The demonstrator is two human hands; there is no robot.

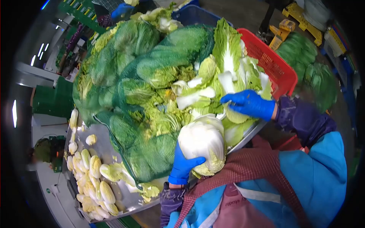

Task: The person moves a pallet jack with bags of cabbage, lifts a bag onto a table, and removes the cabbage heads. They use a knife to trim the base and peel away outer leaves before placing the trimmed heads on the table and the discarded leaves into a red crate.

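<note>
My left hand, in a blue glove, is wrapped round the lower left side of a large pale cabbage head near the table's front edge. To the upper right, my right hand, also gloved in blue, is over a loose green leaf with its fingers curled; its fingertips hide what they may hold. Loose leaves and white stalks lie beyond the cabbage. Green net bags of cabbages cover much of the metal table.
Small trimmed heads are piled at the table's left end. A red basket stands at the right, a blue crate behind. More net bags lie on the floor. Another person's blue-gloved hand shows at the top.
</note>
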